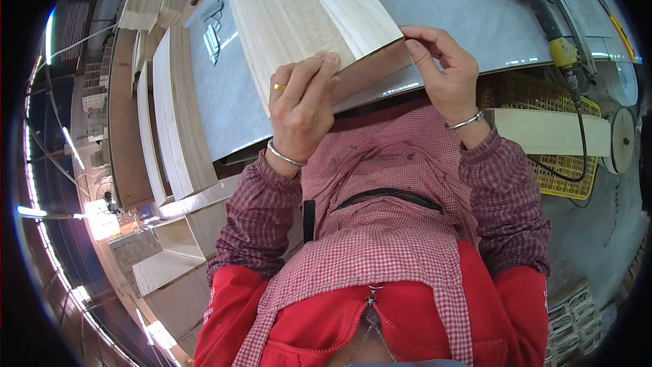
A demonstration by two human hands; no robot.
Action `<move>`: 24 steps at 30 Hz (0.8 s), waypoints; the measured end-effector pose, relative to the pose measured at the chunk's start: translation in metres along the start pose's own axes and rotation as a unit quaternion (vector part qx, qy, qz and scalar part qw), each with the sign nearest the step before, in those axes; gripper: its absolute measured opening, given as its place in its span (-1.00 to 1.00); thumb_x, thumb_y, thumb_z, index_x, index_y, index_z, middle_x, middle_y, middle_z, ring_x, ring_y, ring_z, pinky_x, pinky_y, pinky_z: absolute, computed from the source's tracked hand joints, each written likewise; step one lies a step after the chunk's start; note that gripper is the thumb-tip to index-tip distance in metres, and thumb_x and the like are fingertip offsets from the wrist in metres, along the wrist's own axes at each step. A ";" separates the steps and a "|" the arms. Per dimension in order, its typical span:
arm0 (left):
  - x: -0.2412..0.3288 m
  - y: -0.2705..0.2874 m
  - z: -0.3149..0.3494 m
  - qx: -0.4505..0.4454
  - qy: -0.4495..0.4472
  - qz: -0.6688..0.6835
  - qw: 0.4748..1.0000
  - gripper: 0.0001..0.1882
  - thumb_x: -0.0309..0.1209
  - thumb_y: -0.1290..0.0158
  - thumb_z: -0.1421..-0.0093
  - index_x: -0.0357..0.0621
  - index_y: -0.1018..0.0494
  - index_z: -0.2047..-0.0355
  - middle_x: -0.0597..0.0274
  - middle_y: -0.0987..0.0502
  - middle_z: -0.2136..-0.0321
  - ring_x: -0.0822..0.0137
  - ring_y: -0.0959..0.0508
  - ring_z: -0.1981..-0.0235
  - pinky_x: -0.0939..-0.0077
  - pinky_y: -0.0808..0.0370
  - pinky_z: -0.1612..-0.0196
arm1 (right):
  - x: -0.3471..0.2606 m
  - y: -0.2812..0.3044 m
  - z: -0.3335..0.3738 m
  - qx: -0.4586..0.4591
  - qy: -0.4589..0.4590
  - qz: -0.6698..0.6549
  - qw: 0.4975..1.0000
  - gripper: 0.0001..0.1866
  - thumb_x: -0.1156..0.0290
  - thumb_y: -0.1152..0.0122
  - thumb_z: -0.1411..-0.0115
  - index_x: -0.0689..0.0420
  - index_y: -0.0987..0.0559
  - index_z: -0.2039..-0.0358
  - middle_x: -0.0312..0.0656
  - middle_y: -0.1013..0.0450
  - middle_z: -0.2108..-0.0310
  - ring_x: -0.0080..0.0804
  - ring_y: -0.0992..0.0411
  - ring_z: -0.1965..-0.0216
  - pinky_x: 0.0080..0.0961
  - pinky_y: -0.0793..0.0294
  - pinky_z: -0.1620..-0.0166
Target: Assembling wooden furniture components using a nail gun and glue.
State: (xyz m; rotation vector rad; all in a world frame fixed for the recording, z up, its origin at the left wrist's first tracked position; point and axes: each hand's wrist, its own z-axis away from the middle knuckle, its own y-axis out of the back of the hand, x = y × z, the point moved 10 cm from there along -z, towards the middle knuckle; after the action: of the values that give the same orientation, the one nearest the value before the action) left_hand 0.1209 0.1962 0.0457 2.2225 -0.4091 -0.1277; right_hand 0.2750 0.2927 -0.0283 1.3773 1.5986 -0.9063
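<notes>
Both hands grip the near edge of a pale wooden board [299, 13] lying on the grey workbench [462, 7]. The left hand [302, 105] clamps its left part, the right hand [441, 68] pinches its right corner.

- A grey tabletop [462, 7] is seen ahead.
- Pale boards [178, 122] are stacked at left.
- Strip lights [71, 146] are reflected at far left.
- A yellow crate [564, 163] is stowed beneath.
</notes>
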 end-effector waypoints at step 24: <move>-0.001 -0.002 0.002 -0.010 -0.003 -0.001 1.000 -0.64 -0.62 -0.16 0.04 -0.15 -0.58 0.17 0.26 -0.56 0.22 0.36 -0.49 0.31 0.54 -0.39 0.17 | -0.016 -0.002 0.005 0.048 0.132 0.051 0.989 -0.79 0.67 -0.20 -0.03 0.23 -0.56 0.27 -0.25 -0.55 0.32 -0.43 -0.48 0.42 -0.61 -0.46 0.32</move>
State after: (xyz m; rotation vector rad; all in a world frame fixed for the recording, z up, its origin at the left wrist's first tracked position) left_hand 0.1204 0.1963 0.0428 2.2038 -0.4068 -0.1383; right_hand 0.2744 0.2816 -0.0155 1.6873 1.6787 -0.7731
